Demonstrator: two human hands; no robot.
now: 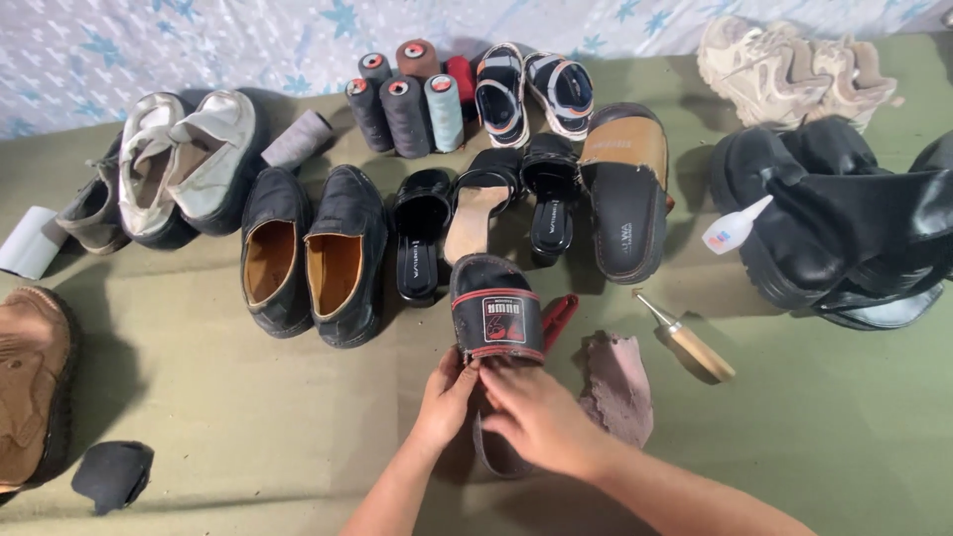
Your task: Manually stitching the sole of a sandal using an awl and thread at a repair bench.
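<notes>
The black slide sandal [496, 323] with a red-trimmed strap is lying sole-down on the green cloth [248, 417], heel end toward the person; both hands are meeting at that heel edge; the left hand [449, 397] is pinching the rim with curled fingers; the right hand [541, 417] is lying over it, fingers pressed together on the sole; a pink rag [620, 382] is lying just beside; open cloth is showing to the left.

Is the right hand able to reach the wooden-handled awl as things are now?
Probably yes. The awl lies on bare cloth to the right of the right hand, with only a pinkish rag between them, low and flat. But that hand now rests on the black slide sandal.
</notes>
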